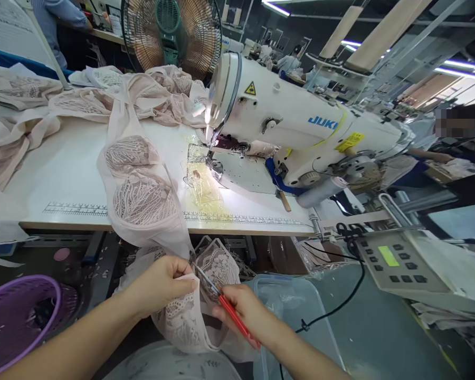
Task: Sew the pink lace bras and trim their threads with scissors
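Note:
In front of the table edge, my left hand (162,285) is closed, pinching the edge of a pale pink lace bra (182,322) between thumb and fingers. My right hand (243,309) is wrapped around red-handled scissors (237,322). Their metal blades point up and left toward the fabric close to my left fingers; whether they touch it I cannot tell. Another lace bra (144,200) drapes from the tabletop over the front edge, running down to my hands. More lace cups hang below the edge, partly behind my hands.
A white sewing machine (285,105) stands on the white table (75,174), with piled bras (166,95) at the back left. A fan (170,31) is behind. Below are a purple basket (51,287), a clear plastic bin (293,287) and a control box (404,264). People sit farther off.

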Motion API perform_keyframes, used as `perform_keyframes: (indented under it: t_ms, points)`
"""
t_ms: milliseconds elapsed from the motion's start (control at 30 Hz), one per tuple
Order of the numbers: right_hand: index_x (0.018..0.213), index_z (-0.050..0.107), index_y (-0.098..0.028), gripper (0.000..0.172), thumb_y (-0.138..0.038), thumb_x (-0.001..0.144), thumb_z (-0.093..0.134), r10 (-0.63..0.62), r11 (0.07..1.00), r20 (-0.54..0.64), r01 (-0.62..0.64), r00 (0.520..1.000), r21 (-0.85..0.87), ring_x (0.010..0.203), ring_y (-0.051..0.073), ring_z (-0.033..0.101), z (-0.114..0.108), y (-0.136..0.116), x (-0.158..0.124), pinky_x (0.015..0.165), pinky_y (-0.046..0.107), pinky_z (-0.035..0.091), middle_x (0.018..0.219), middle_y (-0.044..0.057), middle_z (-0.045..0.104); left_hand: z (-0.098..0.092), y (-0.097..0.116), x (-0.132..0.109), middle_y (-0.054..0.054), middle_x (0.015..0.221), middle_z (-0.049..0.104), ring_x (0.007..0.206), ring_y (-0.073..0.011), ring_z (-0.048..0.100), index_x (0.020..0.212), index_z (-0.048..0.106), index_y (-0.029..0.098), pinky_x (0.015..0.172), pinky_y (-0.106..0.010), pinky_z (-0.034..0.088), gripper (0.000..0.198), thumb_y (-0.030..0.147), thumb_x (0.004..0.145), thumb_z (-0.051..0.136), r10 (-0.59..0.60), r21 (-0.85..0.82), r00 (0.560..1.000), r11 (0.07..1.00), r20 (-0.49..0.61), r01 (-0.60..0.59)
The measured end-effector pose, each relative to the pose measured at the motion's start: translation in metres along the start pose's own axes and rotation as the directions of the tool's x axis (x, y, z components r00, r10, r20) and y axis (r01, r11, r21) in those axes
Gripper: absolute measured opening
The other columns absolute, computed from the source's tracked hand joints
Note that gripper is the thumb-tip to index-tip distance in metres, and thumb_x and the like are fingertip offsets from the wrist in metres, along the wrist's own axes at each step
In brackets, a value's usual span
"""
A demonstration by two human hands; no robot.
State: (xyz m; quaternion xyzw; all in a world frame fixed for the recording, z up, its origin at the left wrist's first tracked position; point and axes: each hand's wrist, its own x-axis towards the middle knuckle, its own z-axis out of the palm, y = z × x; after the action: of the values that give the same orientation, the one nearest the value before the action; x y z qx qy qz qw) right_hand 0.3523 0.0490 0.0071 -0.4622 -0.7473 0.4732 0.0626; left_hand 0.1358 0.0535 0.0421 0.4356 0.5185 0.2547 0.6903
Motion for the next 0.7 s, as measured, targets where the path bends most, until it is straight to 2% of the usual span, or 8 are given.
perform_keyframes:
  t_ms: [133,267,333,400,467,533,700]
  points:
    - [0.06,0.029,-0.021,0.044,-0.057,0.081,0.045,-0.156,0.988,-0.118,0.157,0.981,-0.001,0.052,0.01,0.03,-0.01,-0.003,0.001,0.049,0.023,0.024,0.057,-0.005,0.034,-0.005,0.0,-0.01,0.009,0.047,0.035,0.045,-0.0063,0.025,0.054,0.047,0.018,0.045,-0.021,0.018,0.028,0.038,0.064,0.064,0.044,0.021,0.999,0.999,-0.026,-0.044]
    - [0.066,0.032,-0.022,0.048,-0.065,0.073,0.053,-0.267,0.964,-0.138,0.265,0.954,-0.032,0.057,0.012,0.035,-0.005,-0.004,0.0,0.052,0.024,0.028,0.064,-0.003,0.041,-0.015,-0.008,-0.021,0.006,0.049,0.044,0.045,-0.0061,0.033,0.056,0.051,0.016,0.044,-0.019,0.024,0.034,0.044,0.065,0.069,0.059,-0.024,0.995,0.998,-0.082,-0.061]
    - [0.067,0.033,-0.022,0.049,-0.061,0.067,0.062,-0.293,0.955,-0.123,0.286,0.948,-0.074,0.059,0.013,0.039,0.007,-0.002,0.001,0.054,0.024,0.032,0.066,-0.002,0.043,-0.02,-0.014,-0.026,0.004,0.051,0.049,0.046,-0.0068,0.038,0.058,0.054,0.015,0.045,-0.019,0.029,0.036,0.046,0.064,0.072,0.045,-0.073,0.989,0.996,-0.139,-0.056]
    - [0.068,0.034,-0.022,0.042,-0.046,0.065,0.069,-0.293,0.95,-0.086,0.28,0.952,-0.139,0.062,0.014,0.043,0.023,0.0,0.002,0.057,0.025,0.035,0.069,-0.001,0.047,-0.025,-0.021,-0.033,0.004,0.051,0.052,0.046,-0.0071,0.041,0.06,0.056,0.016,0.044,-0.019,0.032,0.036,0.047,0.062,0.075,0.027,-0.124,0.974,0.991,-0.226,-0.057]
    - [0.069,0.034,-0.022,0.034,-0.027,0.063,0.068,-0.265,0.943,-0.062,0.246,0.962,-0.223,0.063,0.015,0.045,0.037,0.005,0.002,0.058,0.026,0.035,0.069,0.0,0.049,-0.03,-0.025,-0.04,0.004,0.054,0.055,0.047,-0.0083,0.046,0.064,0.059,0.016,0.045,-0.019,0.036,0.036,0.047,0.058,0.078,0.018,-0.147,0.941,0.987,-0.338,-0.072]
    - [0.067,0.032,-0.023,0.032,-0.016,0.059,0.062,-0.232,0.941,-0.079,0.203,0.97,-0.271,0.062,0.015,0.045,0.045,0.01,0.001,0.056,0.026,0.034,0.068,-0.001,0.048,-0.035,-0.027,-0.049,0.004,0.059,0.06,0.052,-0.0099,0.051,0.068,0.063,0.018,0.047,-0.019,0.041,0.034,0.045,0.057,0.08,0.016,-0.151,0.885,0.984,-0.464,-0.097]
    - [0.066,0.034,-0.022,0.022,-0.012,0.062,0.053,-0.217,0.973,-0.167,0.198,0.962,-0.121,0.06,0.014,0.045,0.04,0.023,-0.016,0.055,0.025,0.034,0.065,-0.001,0.05,-0.052,-0.029,-0.072,0.005,0.062,0.066,0.054,-0.0117,0.056,0.065,0.065,0.021,0.045,-0.019,0.045,0.037,0.044,0.045,0.086,-0.057,-0.213,0.722,0.969,-0.69,-0.128]
